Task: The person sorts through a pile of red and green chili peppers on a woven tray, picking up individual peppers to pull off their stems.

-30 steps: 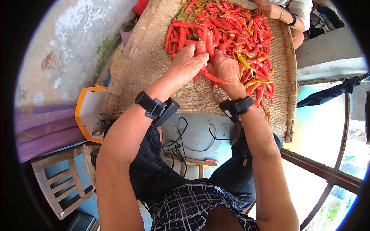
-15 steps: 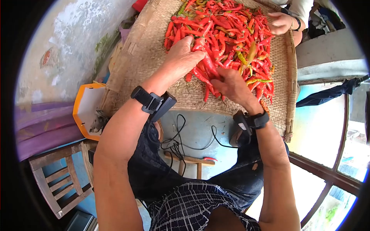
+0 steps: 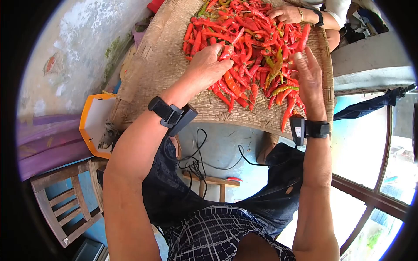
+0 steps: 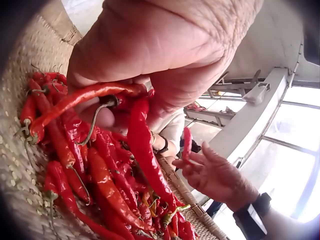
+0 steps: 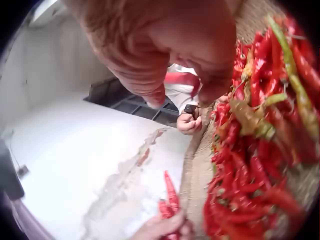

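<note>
In the head view my left hand grips a few red chili peppers over the near left part of a heap. Seen from the left wrist, a long chili pepper hangs from under that hand's curled fingers, and another lies across them. My right hand is raised at the heap's right side. Between its thumb and fingers it pinches one red chili pepper, which points upward. Beneath both hands the heap of chili peppers, mostly red with some yellow-green ones, lies on a woven bamboo tray.
Across the tray another person's hand reaches over the heap. A wooden chair and an orange-edged box stand at the left. Black cable lies on the floor. A folded dark umbrella sticks out at the right.
My right hand has moved away from my left hand to the right, now with a chili pepper raised in it. The left hand keeps its grip. The other person's hand has shifted around the heap's far side.
</note>
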Motion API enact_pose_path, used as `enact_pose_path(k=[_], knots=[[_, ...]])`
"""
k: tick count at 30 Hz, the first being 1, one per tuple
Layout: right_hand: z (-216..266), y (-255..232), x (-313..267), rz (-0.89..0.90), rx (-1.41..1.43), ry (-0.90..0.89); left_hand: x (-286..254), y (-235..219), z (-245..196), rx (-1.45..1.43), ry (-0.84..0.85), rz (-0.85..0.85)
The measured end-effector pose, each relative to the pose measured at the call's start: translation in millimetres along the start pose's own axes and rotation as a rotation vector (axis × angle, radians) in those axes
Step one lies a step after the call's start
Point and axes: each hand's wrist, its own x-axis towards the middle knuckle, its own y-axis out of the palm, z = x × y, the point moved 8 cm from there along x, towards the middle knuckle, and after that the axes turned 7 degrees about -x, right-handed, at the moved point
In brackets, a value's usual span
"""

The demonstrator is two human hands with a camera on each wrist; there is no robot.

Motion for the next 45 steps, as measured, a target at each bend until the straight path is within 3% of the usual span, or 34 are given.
enact_pose_path(k=[1, 3, 4, 6, 7, 13, 15, 17, 19, 23, 25, 26, 27, 29, 30, 32, 33, 35, 37, 39, 45], knots=[[-11, 0, 0, -0.003, 0.002, -0.002, -1, 1, -1, 0.002, 0.003, 0.000], [-1, 13, -3, 0.015, -0.636, -0.249, -7, -6, -15, -0.029, 0.120, -0.087], [-2, 24, -9, 0.087, -0.688, -0.193, -7, -8, -19, -0.029, 0.120, -0.090], [-3, 34, -14, 0.071, -0.769, -0.183, -7, -2, -16, 0.023, -0.013, 0.075], [-7, 36, -16, 0.051, -0.849, -0.170, -7, -1, -14, 0.022, -0.014, 0.073], [-7, 51, -17, 0.082, -0.651, -0.185, -10, -1, -20, -0.013, 0.088, 0.016], [-2, 71, -30, 0.261, -0.537, -0.180, -8, -1, -16, -0.007, 0.061, 0.018], [11, 86, -48, 0.316, -0.487, -0.345, -6, -3, -12, 0.051, 0.079, -0.015], [19, 94, -60, 0.386, -0.516, -0.340, -6, -3, -12, 0.050, 0.076, -0.016], [31, 83, -64, 0.271, -0.510, -0.512, -5, -1, -10, 0.037, 0.033, -0.013], [26, 69, -53, 0.302, -0.475, -0.320, -4, 0, -10, 0.045, 0.051, -0.014], [-1, 69, -46, 0.463, -0.234, -0.012, -4, 0, -10, 0.053, 0.067, -0.015], [3, 61, -39, 0.462, -0.234, -0.010, -4, 1, -8, 0.052, 0.066, -0.013], [0, 47, -29, 0.515, -0.195, 0.246, -4, 3, -7, 0.063, 0.077, 0.004], [-8, 41, -19, 0.514, -0.195, 0.247, -4, 3, -7, 0.063, 0.077, 0.005], [-9, 15, 10, 0.187, 0.346, 0.105, -4, 5, -7, 0.067, 0.058, 0.022], [-6, 18, 12, 0.186, 0.346, 0.106, -4, 5, -8, 0.068, 0.059, 0.024], [-4, 13, 15, -0.008, 0.344, 0.139, -4, 6, -7, 0.085, 0.033, 0.041], [-17, 30, 16, 0.040, 0.210, 0.084, -3, 9, -5, 0.056, 0.064, 0.048], [-19, 53, 12, 0.123, -0.382, -0.086, -4, 8, -7, 0.028, 0.088, 0.050], [-30, 77, 19, 0.143, -0.659, -0.135, -10, 4, -15, 0.069, 0.059, 0.055]])
